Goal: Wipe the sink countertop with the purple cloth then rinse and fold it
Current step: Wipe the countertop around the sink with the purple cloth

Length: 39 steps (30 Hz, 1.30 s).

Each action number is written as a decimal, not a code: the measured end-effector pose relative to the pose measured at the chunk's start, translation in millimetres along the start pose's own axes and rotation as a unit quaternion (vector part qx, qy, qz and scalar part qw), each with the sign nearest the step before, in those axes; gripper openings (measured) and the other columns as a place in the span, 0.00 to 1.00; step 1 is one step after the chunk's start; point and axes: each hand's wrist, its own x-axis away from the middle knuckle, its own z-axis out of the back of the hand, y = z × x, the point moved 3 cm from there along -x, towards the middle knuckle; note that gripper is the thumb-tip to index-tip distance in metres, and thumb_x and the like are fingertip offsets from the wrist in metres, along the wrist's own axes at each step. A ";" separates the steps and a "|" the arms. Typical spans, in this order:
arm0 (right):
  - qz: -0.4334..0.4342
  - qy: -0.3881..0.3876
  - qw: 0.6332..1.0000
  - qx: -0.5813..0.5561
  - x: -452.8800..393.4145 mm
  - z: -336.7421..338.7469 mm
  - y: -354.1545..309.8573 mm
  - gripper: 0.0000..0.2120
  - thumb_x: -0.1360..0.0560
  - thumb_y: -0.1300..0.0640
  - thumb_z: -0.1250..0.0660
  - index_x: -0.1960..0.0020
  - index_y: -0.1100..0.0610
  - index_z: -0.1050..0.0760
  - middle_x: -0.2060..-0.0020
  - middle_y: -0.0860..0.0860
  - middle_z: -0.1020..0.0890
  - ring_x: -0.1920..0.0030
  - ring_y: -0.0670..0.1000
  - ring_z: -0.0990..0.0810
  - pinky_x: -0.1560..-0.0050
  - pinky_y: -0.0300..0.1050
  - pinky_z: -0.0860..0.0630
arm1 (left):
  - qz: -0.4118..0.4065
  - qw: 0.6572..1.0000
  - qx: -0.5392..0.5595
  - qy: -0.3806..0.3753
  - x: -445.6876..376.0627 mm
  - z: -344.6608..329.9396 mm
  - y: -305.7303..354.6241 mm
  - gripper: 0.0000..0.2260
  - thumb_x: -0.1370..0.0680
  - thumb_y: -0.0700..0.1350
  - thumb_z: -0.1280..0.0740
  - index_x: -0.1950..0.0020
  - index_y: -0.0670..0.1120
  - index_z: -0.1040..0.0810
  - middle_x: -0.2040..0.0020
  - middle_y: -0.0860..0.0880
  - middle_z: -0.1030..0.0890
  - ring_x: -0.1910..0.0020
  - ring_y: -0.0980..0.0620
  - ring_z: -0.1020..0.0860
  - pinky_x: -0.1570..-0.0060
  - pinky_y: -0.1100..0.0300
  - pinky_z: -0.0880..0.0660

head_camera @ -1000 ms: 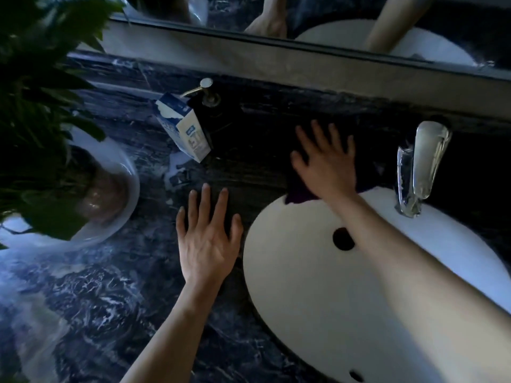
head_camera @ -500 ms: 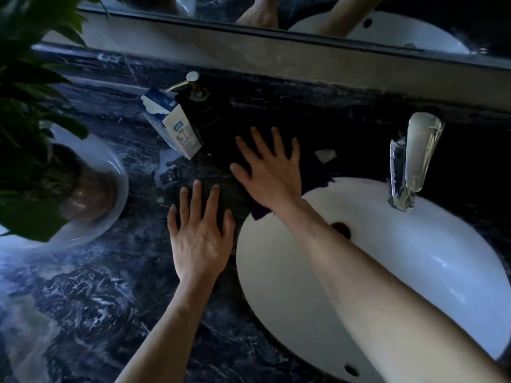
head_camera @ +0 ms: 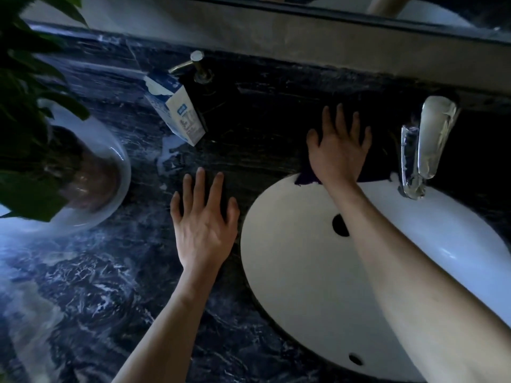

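Sink (head_camera: 290, 272) basin sat white against the dark marble countertop (head_camera: 110, 286), nothing in it that I could see but my right forearm crossing above. My right hand (head_camera: 338, 150) pressed flat, fingers spread, on the purple cloth (head_camera: 305, 178) at the sink's back rim, just left of the faucet (head_camera: 425, 145). My left hand (head_camera: 203, 217) lay flat and spread on the countertop beside the sink's left edge. Behind it leaned a carton (head_camera: 177, 111) against a soap dispenser (head_camera: 199, 67); a potted plant (head_camera: 41, 134) crowded the left edge.
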 end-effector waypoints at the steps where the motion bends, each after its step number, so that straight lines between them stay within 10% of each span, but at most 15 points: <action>1: 0.006 -0.009 1.000 -0.001 2.8 0.2 -8.1 0.30 0.18 0.42 0.51 0.19 0.50 0.42 0.18 0.52 0.41 0.19 0.61 0.47 0.21 0.63 0.52 | 0.001 1.000 0.004 0.002 0.0 0.2 0.1 0.26 0.17 0.59 0.49 0.20 0.53 0.41 0.18 0.47 0.44 0.18 0.45 0.49 0.22 0.43 0.48; 13: 0.277 -0.051 0.959 0.018 90.9 -19.9 -124.7 0.27 0.18 0.43 0.49 0.20 0.49 0.39 0.20 0.51 0.35 0.20 0.60 0.40 0.24 0.60 0.44 | 0.015 0.988 0.137 0.069 -0.1 10.6 -1.3 0.26 0.16 0.54 0.45 0.19 0.48 0.45 0.18 0.44 0.44 0.18 0.48 0.47 0.22 0.45 0.44; 21: 0.463 -0.161 0.871 0.025 140.5 -21.5 -164.9 0.30 0.18 0.42 0.58 0.17 0.49 0.51 0.17 0.48 0.49 0.17 0.56 0.55 0.19 0.59 0.55 | 0.130 0.898 0.381 0.176 37.1 22.5 -43.6 0.29 0.20 0.56 0.41 0.21 0.50 0.43 0.20 0.47 0.40 0.21 0.52 0.41 0.25 0.43 0.38; 27: 0.552 -0.172 0.815 0.021 116.7 -26.3 -200.2 0.31 0.17 0.43 0.55 0.17 0.54 0.50 0.17 0.49 0.47 0.17 0.54 0.55 0.19 0.54 0.58 | 0.122 0.940 0.285 0.142 31.0 27.0 -39.1 0.29 0.20 0.58 0.42 0.22 0.46 0.40 0.20 0.43 0.39 0.21 0.49 0.41 0.25 0.42 0.38; 39: 0.474 -0.100 0.874 0.028 75.1 -42.6 -256.3 0.32 0.18 0.36 0.53 0.18 0.48 0.51 0.20 0.70 0.55 0.19 0.67 0.57 0.19 0.61 0.57 | 0.144 0.964 0.191 0.115 27.2 23.2 -58.7 0.30 0.22 0.60 0.42 0.23 0.51 0.43 0.18 0.43 0.45 0.20 0.45 0.44 0.21 0.48 0.48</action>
